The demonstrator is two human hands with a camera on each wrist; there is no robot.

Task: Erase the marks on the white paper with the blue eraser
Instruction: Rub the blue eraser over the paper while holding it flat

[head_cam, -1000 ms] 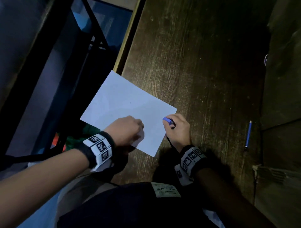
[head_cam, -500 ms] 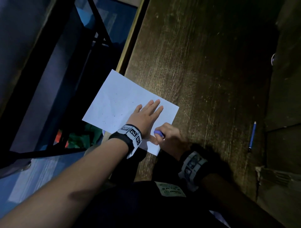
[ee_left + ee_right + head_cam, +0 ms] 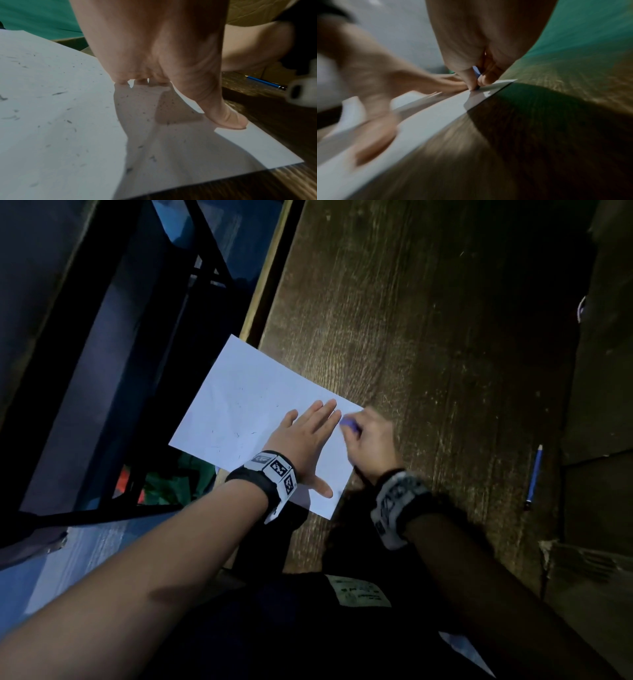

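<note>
The white paper [image 3: 239, 405] lies at the left edge of the dark wooden table [image 3: 428, 337], one corner overhanging, with small dark specks and marks scattered on it [image 3: 51, 108]. My left hand [image 3: 305, 436] presses flat on the paper's right part, fingers straight and thumb spread [image 3: 228, 119]. My right hand [image 3: 370, 440] pinches the blue eraser [image 3: 350, 424] against the paper's far right corner, just past my left fingertips. In the blurred right wrist view the eraser [image 3: 476, 72] shows between thumb and fingers, its tip on the paper [image 3: 436, 115].
A blue pencil [image 3: 534, 475] lies on the table to the right, also seen in the left wrist view [image 3: 264, 82]. A black metal frame [image 3: 137, 337] and green cloth [image 3: 178, 484] sit below the table's left edge. A darker surface [image 3: 603, 371] borders the right.
My left hand went from a fist on the paper's near edge to flat fingers pressing farther up. My right hand has carried the eraser along the right edge to the far right corner.
</note>
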